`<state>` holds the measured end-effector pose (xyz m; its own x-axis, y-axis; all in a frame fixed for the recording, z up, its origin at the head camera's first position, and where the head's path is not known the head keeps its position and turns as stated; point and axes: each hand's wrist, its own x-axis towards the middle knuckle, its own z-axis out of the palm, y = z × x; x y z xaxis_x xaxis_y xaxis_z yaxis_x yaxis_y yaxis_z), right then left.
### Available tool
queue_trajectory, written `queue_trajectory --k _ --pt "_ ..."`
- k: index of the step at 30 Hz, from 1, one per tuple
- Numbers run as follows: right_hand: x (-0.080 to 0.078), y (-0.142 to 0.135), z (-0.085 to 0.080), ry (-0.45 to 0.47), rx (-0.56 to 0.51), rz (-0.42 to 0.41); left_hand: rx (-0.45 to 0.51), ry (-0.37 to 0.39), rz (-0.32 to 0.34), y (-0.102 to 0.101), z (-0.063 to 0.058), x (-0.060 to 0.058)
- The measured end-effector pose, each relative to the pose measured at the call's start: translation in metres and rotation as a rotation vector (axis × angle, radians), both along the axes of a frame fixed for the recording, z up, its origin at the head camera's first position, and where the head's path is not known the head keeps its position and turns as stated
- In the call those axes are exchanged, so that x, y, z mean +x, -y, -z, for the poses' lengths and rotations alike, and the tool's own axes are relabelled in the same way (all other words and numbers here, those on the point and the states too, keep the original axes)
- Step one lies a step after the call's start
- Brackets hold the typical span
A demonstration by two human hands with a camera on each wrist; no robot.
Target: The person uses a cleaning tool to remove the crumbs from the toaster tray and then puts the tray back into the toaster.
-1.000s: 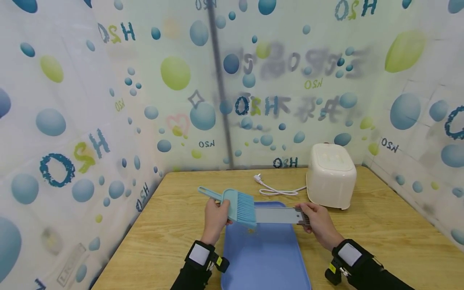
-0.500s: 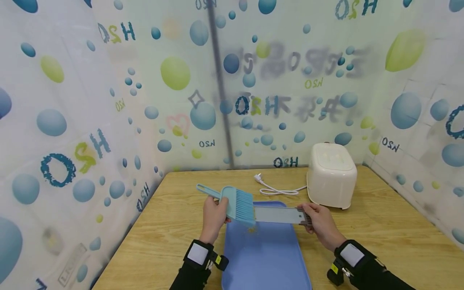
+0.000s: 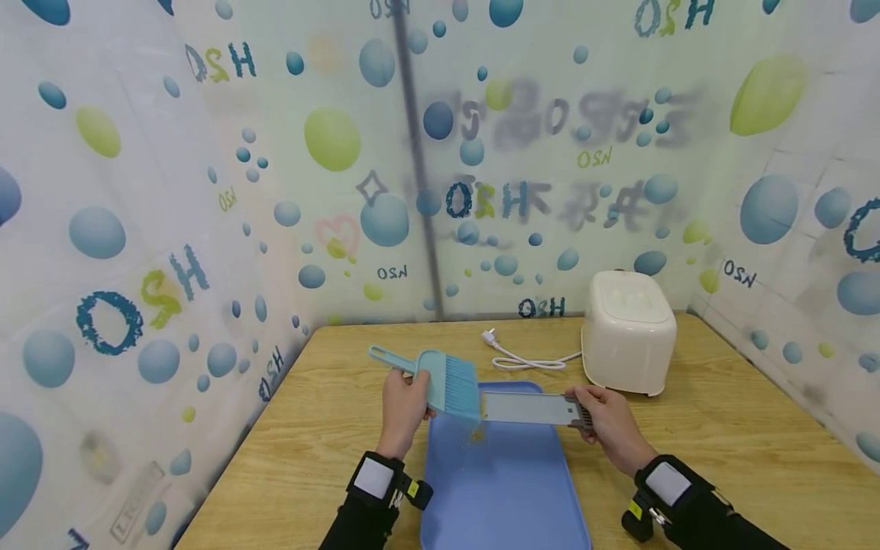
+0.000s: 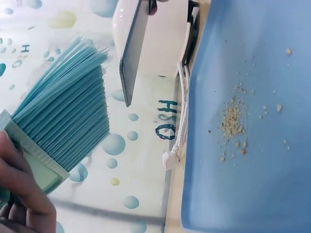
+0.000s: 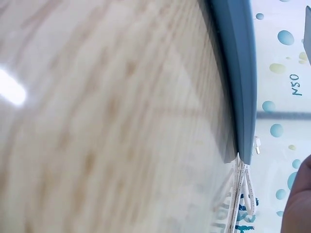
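In the head view, my left hand (image 3: 404,405) grips a light-blue hand brush (image 3: 459,386), its bristles pointing right. My right hand (image 3: 612,428) pinches the dark ridged end of a flat grey crumb tray (image 3: 525,407). The bristles meet or overlap the crumb tray's left end. Both are held above a blue serving tray (image 3: 509,489). A small heap of crumbs (image 4: 233,119) lies on the blue tray, with loose bits scattered around it. From the left wrist, a gap shows between the bristles and the crumb tray. Little of the right hand shows in its own wrist view.
A white toaster (image 3: 629,332) stands at the back right of the wooden table (image 3: 330,428). Its white power cord (image 3: 529,361) lies looped behind the blue tray, plug to the left. Patterned curtains (image 3: 330,229) surround the table's back and sides.
My left hand and the brush have shifted slightly left and up along the crumb tray's end. More crumbs show on the blue tray below. The right hand has barely moved.
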<state>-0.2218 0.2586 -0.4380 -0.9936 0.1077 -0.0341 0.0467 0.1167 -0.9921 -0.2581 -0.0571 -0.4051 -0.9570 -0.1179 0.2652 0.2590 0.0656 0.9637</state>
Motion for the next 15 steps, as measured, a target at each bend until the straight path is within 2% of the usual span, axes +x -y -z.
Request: queue_trajectory --k 7,15 --pt "-0.001 0.004 -0.001 0.002 0.001 -0.002 0.033 -0.007 0.029 -0.013 -0.010 -0.002" --pt "-0.005 0.011 -0.004 -0.009 -0.018 -0.008 0.054 0.012 0.090 -0.036 -0.025 0.003"
